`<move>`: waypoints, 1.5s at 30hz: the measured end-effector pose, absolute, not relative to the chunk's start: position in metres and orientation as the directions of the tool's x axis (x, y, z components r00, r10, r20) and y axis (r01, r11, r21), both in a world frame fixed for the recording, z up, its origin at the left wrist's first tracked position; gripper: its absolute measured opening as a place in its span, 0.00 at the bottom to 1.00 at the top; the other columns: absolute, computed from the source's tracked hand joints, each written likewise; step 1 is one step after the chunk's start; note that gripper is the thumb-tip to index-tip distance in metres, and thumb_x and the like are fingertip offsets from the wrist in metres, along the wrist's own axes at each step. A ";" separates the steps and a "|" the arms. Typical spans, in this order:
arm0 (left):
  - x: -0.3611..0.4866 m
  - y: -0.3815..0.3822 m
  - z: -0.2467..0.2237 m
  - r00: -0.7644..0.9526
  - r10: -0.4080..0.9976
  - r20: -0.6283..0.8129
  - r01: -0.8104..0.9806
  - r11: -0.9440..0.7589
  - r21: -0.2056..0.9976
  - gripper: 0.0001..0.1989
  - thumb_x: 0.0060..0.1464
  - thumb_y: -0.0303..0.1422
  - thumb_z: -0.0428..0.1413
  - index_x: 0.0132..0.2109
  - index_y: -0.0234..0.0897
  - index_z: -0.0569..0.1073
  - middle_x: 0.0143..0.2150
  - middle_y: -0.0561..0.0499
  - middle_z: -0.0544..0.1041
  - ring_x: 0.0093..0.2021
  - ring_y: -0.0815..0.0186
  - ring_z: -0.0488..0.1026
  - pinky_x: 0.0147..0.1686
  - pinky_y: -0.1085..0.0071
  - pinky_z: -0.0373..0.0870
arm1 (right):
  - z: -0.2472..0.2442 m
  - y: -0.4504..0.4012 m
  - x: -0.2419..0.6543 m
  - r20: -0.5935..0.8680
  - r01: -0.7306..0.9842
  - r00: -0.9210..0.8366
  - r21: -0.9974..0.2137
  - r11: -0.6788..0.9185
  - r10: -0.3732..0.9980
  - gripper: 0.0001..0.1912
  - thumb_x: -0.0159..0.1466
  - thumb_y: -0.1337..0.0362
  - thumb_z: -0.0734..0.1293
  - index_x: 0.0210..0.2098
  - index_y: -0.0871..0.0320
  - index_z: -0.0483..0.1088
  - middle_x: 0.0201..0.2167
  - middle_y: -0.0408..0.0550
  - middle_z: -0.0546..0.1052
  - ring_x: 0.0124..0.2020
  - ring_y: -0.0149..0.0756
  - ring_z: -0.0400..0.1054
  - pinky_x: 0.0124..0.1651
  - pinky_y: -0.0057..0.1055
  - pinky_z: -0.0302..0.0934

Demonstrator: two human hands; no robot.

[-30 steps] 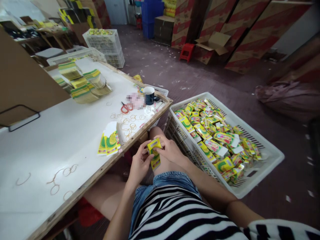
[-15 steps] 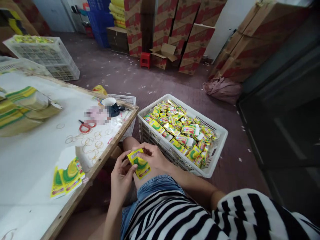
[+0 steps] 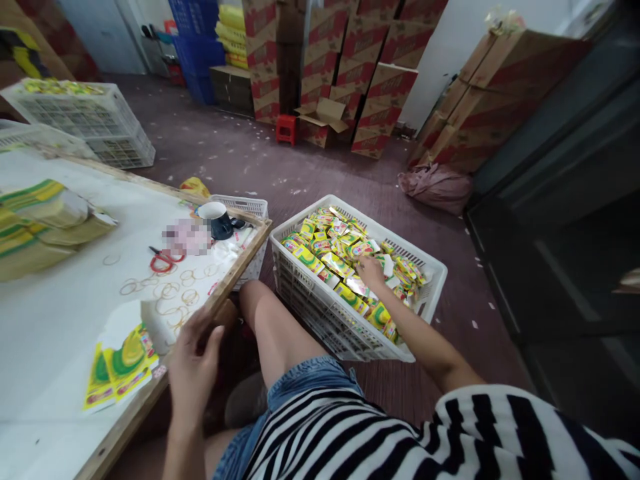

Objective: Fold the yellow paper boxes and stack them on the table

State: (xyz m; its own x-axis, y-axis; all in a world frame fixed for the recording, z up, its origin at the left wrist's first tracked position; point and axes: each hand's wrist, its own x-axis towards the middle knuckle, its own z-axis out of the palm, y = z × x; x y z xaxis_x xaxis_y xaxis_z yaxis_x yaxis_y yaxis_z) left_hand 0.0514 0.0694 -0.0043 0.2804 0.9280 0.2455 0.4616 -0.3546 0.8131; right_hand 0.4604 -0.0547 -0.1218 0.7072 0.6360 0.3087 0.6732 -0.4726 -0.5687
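My right hand (image 3: 371,272) reaches into a white plastic crate (image 3: 327,313) of small yellow-and-green printed boxes (image 3: 307,259). Its fingers are bent together and touch the top of the pile; whatever they may hold is hidden. My left hand (image 3: 193,363) is at the wooden edge of the white table, with its thumb apart from the curled fingers and nothing seen in it. Close by on the table lie flat yellow-green cartons (image 3: 125,363) with white flaps.
Rubber bands (image 3: 170,293), red-handled scissors (image 3: 165,259) and a dark mug (image 3: 217,220) are on the table (image 3: 45,340), beside stacked cartons (image 3: 50,220). Cardboard boxes (image 3: 380,107), a red stool (image 3: 286,129) and a pinkish sack (image 3: 436,187) stand beyond the crate.
Both hands held a small yellow box over my lap before. My right hand has moved right into the crate, my left hand left to the table edge; the box is no longer over my lap.
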 end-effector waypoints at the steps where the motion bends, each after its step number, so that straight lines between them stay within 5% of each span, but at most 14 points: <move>1: 0.040 0.076 0.001 0.211 0.936 0.283 0.585 -0.353 0.730 0.26 0.52 0.46 0.56 0.54 0.35 0.70 0.54 0.40 0.75 0.58 0.47 0.70 0.62 0.47 0.61 | -0.134 -0.058 0.456 0.292 0.672 0.709 -0.557 -0.488 0.642 0.10 0.60 0.70 0.63 0.37 0.61 0.77 0.34 0.53 0.77 0.39 0.42 0.68 0.48 0.37 0.60; 4: 0.006 0.098 0.011 -0.028 0.945 0.327 0.806 -0.172 0.566 0.32 0.52 0.49 0.53 0.57 0.31 0.67 0.60 0.37 0.69 0.62 0.40 0.63 0.62 0.45 0.59 | -0.159 -0.066 0.444 0.259 0.666 0.717 -0.531 -0.524 0.648 0.14 0.63 0.66 0.60 0.40 0.60 0.76 0.40 0.53 0.77 0.45 0.43 0.67 0.52 0.38 0.58; 9: -0.022 0.124 0.009 -0.188 0.968 0.163 0.904 0.106 0.414 0.46 0.51 0.51 0.52 0.65 0.17 0.52 0.64 0.22 0.59 0.65 0.31 0.54 0.63 0.41 0.53 | -0.177 -0.070 0.461 0.218 0.620 0.766 -0.499 -0.605 0.605 0.22 0.67 0.59 0.55 0.54 0.59 0.70 0.59 0.58 0.68 0.60 0.49 0.57 0.61 0.47 0.49; 13: -0.018 0.132 0.006 -0.279 0.954 0.106 0.908 0.226 0.352 0.44 0.49 0.45 0.57 0.63 0.16 0.55 0.62 0.20 0.62 0.63 0.32 0.58 0.60 0.42 0.57 | -0.187 -0.065 0.486 0.174 0.617 0.766 -0.473 -0.630 0.619 0.28 0.65 0.55 0.59 0.60 0.60 0.64 0.64 0.59 0.63 0.66 0.53 0.50 0.64 0.52 0.45; 20: -0.017 0.128 0.007 -0.315 0.946 0.075 0.900 0.273 0.341 0.29 0.45 0.39 0.62 0.50 0.22 0.68 0.56 0.21 0.67 0.58 0.31 0.62 0.53 0.40 0.61 | -0.186 -0.061 0.468 0.245 0.649 0.738 -0.512 -0.563 0.628 0.26 0.66 0.53 0.56 0.54 0.65 0.69 0.60 0.66 0.67 0.63 0.54 0.55 0.62 0.57 0.47; 26: -0.025 0.112 0.006 -0.316 0.905 0.285 0.892 0.181 0.415 0.11 0.53 0.33 0.54 0.43 0.32 0.71 0.53 0.34 0.70 0.57 0.46 0.64 0.52 0.53 0.62 | -0.150 -0.049 0.407 0.407 0.712 0.630 -0.643 -0.282 0.661 0.20 0.64 0.54 0.59 0.44 0.61 0.73 0.47 0.61 0.76 0.53 0.50 0.67 0.57 0.50 0.60; 29: -0.006 0.087 0.011 -0.235 0.921 0.311 0.871 0.057 0.488 0.10 0.58 0.35 0.51 0.40 0.34 0.72 0.39 0.44 0.76 0.40 0.59 0.72 0.40 0.65 0.67 | -0.098 -0.039 0.336 0.549 0.700 0.527 -0.713 0.036 0.648 0.14 0.66 0.59 0.60 0.42 0.58 0.74 0.40 0.56 0.79 0.45 0.45 0.72 0.52 0.46 0.65; 31: 0.016 0.065 0.013 -0.114 0.953 0.280 0.821 -0.068 0.566 0.10 0.57 0.37 0.52 0.37 0.36 0.73 0.28 0.51 0.75 0.28 0.65 0.70 0.31 0.71 0.66 | -0.062 -0.033 0.280 0.615 0.686 0.350 -0.682 0.254 0.706 0.14 0.67 0.64 0.59 0.49 0.55 0.72 0.48 0.54 0.78 0.51 0.43 0.70 0.56 0.45 0.63; 34: 0.049 0.031 0.016 0.131 0.956 0.262 0.552 -0.290 0.782 0.10 0.57 0.37 0.54 0.35 0.36 0.74 0.28 0.52 0.76 0.28 0.66 0.71 0.32 0.72 0.67 | -0.026 -0.024 0.213 0.602 0.612 0.105 -0.667 0.425 0.792 0.24 0.66 0.65 0.62 0.62 0.55 0.61 0.61 0.55 0.68 0.60 0.45 0.63 0.60 0.48 0.59; 39: 0.068 0.005 0.019 0.139 0.970 0.199 0.380 -0.238 0.894 0.09 0.57 0.36 0.55 0.37 0.36 0.76 0.32 0.50 0.79 0.32 0.65 0.73 0.34 0.72 0.68 | -0.018 -0.027 0.186 0.509 0.445 0.175 -0.804 0.394 0.843 0.20 0.65 0.68 0.62 0.57 0.50 0.63 0.47 0.53 0.75 0.50 0.44 0.69 0.52 0.45 0.65; 42: 0.067 0.003 0.017 0.180 0.973 0.143 0.330 -0.197 0.923 0.09 0.56 0.37 0.56 0.36 0.36 0.77 0.31 0.50 0.79 0.31 0.65 0.72 0.32 0.72 0.68 | -0.018 -0.030 0.193 0.517 0.446 0.209 -0.806 0.390 0.830 0.20 0.65 0.67 0.63 0.56 0.51 0.62 0.48 0.53 0.73 0.49 0.45 0.67 0.52 0.47 0.64; 45: 0.067 0.002 0.014 0.180 0.977 0.111 0.312 -0.164 0.936 0.11 0.56 0.38 0.56 0.37 0.35 0.78 0.31 0.51 0.79 0.30 0.66 0.71 0.31 0.73 0.67 | -0.014 -0.030 0.197 0.455 0.382 0.204 -0.852 0.357 0.867 0.18 0.64 0.67 0.62 0.53 0.52 0.63 0.44 0.51 0.74 0.37 0.38 0.68 0.44 0.39 0.65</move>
State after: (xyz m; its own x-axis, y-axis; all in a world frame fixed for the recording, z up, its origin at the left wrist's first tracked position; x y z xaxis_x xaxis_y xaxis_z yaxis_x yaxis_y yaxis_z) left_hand 0.0666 0.0015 0.0145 0.1804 0.9773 0.1111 0.3116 -0.1639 0.9360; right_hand 0.1968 -0.0301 -0.0136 0.2036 0.8671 0.4546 0.3821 0.3572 -0.8523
